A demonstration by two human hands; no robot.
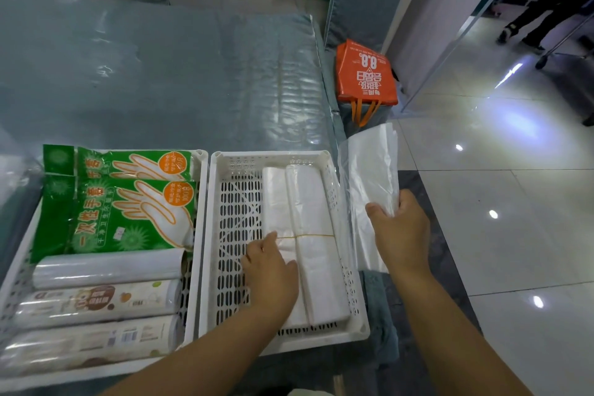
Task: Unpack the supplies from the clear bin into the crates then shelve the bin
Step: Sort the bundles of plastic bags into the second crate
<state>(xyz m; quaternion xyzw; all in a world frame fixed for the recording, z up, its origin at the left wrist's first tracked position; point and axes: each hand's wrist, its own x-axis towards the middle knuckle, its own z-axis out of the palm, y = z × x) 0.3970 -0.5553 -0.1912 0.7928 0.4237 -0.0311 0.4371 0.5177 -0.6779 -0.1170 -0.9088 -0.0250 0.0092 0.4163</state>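
Two white perforated crates sit side by side on a plastic-covered surface. The left crate [201, 235] holds two green glove packs [128, 219] and three rolls of film or bags [106, 268]. The right crate [225, 170] holds two bundles of white plastic bags [308, 202] tied with a rubber band. My left hand [271, 276] lies flat on the near part of the left bundle. My right hand [400, 228] grips a further stack of clear plastic bags [369, 164] held just outside the right crate's right wall. The clear bin is out of view.
A grey-blue surface wrapped in plastic sheet [176, 74] stretches behind the crates. An orange shopping bag [364, 77] sits at its far right end. Glossy tiled floor [514, 202] lies to the right, with a person's legs [540, 19] at the far right.
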